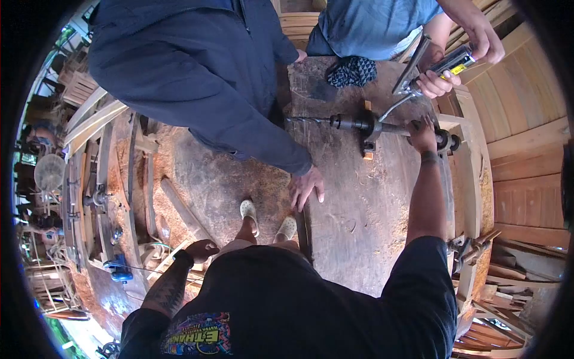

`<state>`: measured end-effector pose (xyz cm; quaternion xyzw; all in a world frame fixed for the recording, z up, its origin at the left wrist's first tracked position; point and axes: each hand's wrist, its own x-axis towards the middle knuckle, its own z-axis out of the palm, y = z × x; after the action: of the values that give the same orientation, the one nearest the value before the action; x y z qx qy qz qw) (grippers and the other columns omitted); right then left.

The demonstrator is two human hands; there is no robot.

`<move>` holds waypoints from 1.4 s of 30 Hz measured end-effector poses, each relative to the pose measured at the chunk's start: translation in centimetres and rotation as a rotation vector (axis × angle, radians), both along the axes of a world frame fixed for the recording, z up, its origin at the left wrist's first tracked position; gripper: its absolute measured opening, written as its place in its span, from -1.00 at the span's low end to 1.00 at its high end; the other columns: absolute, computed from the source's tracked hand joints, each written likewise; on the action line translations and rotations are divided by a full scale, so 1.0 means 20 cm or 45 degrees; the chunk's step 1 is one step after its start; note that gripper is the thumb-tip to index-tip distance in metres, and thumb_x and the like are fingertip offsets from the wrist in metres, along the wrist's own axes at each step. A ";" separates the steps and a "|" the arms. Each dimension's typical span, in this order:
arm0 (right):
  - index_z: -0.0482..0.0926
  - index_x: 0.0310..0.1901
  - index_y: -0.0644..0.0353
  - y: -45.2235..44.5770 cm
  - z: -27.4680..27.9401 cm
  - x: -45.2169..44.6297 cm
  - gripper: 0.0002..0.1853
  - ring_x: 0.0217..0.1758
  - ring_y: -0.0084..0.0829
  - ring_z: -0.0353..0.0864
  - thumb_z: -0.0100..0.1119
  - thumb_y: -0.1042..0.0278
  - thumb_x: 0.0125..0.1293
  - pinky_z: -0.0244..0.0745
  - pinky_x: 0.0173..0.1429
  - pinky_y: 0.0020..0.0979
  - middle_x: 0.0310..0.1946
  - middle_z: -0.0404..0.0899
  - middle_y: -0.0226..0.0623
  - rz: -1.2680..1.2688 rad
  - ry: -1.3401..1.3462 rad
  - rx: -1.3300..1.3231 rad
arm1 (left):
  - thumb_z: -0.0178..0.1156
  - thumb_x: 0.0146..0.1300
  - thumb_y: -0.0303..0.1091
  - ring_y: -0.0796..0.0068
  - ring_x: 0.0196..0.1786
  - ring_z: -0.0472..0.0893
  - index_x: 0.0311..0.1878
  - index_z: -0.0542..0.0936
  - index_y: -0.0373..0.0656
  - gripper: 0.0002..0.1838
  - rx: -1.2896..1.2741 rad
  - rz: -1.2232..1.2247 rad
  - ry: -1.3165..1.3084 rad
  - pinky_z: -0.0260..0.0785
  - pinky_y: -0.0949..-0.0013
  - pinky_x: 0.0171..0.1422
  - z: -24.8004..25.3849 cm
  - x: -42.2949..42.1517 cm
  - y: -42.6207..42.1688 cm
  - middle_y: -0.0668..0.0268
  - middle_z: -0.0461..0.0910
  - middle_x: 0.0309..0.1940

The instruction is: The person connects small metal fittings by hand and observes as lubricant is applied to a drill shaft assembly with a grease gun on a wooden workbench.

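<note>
My right hand is wrapped round the metal shaft near its pulley end. The shaft runs through a bearing block on the wooden workbench, with a chuck and a drill bit at its left end. A co-worker's hands hold a grease gun with a yellow label; its thin hose reaches down to the bearing block. My left hand hangs beside my hip with loosely curled fingers and nothing visible in it.
Another person in a dark jacket leans over the bench's left edge, one hand resting on it. A dark patterned cloth lies at the far end. Wooden planks and a blue tool are to my left. A clamp sits at right.
</note>
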<state>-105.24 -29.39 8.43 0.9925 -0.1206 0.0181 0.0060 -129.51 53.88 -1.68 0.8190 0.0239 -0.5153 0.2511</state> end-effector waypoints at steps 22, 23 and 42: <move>0.60 0.27 0.23 -0.02 -0.09 -0.04 -0.30 0.52 0.08 0.39 0.23 -0.26 0.40 0.30 0.58 -0.11 0.38 0.51 0.11 -0.001 -0.001 0.107 | 0.28 0.44 0.10 0.17 0.19 0.69 0.16 0.68 -0.20 -0.47 -0.018 -0.016 0.015 0.49 0.17 0.32 0.08 0.04 -0.06 0.09 0.74 0.10; 0.55 0.32 0.28 0.05 -0.02 -0.05 -0.25 0.55 0.08 0.35 0.27 -0.25 0.38 0.25 0.62 -0.13 0.43 0.45 0.16 -0.047 -0.010 0.024 | 0.28 0.44 0.09 0.18 0.19 0.69 0.16 0.68 -0.20 -0.48 -0.011 -0.052 -0.016 0.49 0.18 0.33 0.03 0.02 -0.04 0.11 0.74 0.10; 0.39 0.48 0.30 -0.01 -0.05 -0.08 -0.11 0.67 0.07 0.18 0.28 -0.29 0.36 0.14 0.70 -0.14 0.55 0.29 0.16 -0.127 -0.055 0.222 | 0.30 0.41 0.13 0.14 0.16 0.71 0.12 0.70 -0.19 -0.46 0.004 0.001 -0.018 0.51 0.17 0.30 0.09 0.10 -0.10 0.07 0.75 0.06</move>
<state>-106.87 -29.50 7.42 0.9814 -0.1712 0.0284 -0.0822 -127.56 51.92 0.16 0.8232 0.0233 -0.5092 0.2501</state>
